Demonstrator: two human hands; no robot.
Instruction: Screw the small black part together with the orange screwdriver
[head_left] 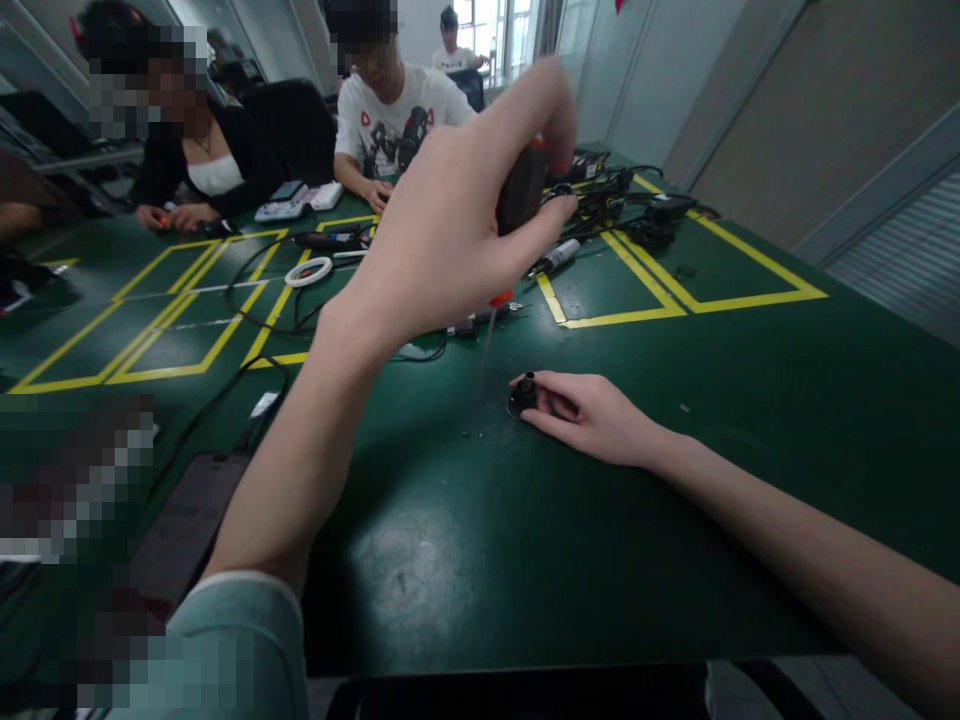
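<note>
My left hand (pixel 442 225) is raised over the green table (pixel 442 600), its fingers wrapped round the black and red handle of a screwdriver (pixel 522 192). The thin shaft points down toward the tabletop, blurred and apart from the piece below. On the table, my right hand (pixel 600 415) pinches a small black round part (pixel 521 398) with a short upright post between thumb and fingers. Tiny bits (pixel 472 435), too small to name, lie just left of that part.
Behind my left hand are tangled black cables (pixel 652 215), a grey cylindrical tool (pixel 556 257) and a white tape roll (pixel 308 271). A dark flat device (pixel 187 520) with a cable lies at left. Yellow tape (pixel 757 300) marks the table. Two people sit across, another farther back.
</note>
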